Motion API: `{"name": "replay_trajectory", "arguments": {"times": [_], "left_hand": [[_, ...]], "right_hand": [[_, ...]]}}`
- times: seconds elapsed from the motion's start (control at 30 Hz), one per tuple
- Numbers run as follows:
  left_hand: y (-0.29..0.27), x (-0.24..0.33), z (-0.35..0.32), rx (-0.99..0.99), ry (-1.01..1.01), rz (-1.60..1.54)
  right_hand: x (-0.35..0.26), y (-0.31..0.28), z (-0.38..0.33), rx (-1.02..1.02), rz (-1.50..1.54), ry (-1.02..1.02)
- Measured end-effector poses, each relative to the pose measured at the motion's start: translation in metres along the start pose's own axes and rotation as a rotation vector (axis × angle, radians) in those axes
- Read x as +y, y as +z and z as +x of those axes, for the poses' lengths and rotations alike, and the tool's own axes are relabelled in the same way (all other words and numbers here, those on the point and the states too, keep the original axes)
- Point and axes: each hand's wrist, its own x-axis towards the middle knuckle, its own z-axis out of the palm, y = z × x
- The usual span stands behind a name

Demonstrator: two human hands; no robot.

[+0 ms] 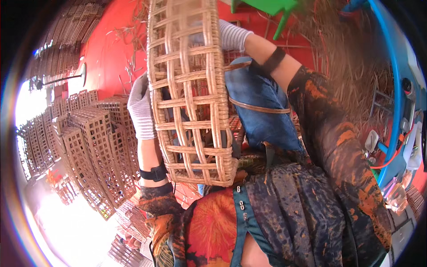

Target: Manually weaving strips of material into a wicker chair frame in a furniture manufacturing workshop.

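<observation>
Gripping the basket [191,89], we are clasping its left side with the left hand [141,109]. Our right hand [231,35] is holding its far rim. Its walls are looking woven; loose cane [258,107] is trailing.

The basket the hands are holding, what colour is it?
The basket is light tan woven cane in an open lattice, seen best in the head view.

Red floor [111,49]; left of it, stacked woven crates [95,147] in glare; right, dry straw pile [351,66], blue frame [396,80].
</observation>
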Motion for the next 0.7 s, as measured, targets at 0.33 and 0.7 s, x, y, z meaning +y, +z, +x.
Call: {"name": "replay_trajectory", "arguments": {"times": [0.33, 0.7], "left_hand": [[-0.044, -0.006, -0.009, -0.041, -0.061, -0.068], [-0.072, -0.01, -0.01, 0.124, -0.251, -0.164]], "right_hand": [[-0.064, -0.013, 0.018, -0.672, 0.691, 0.747], [-0.074, 0.036, 0.04, -0.671, 0.388, 0.61]]}}
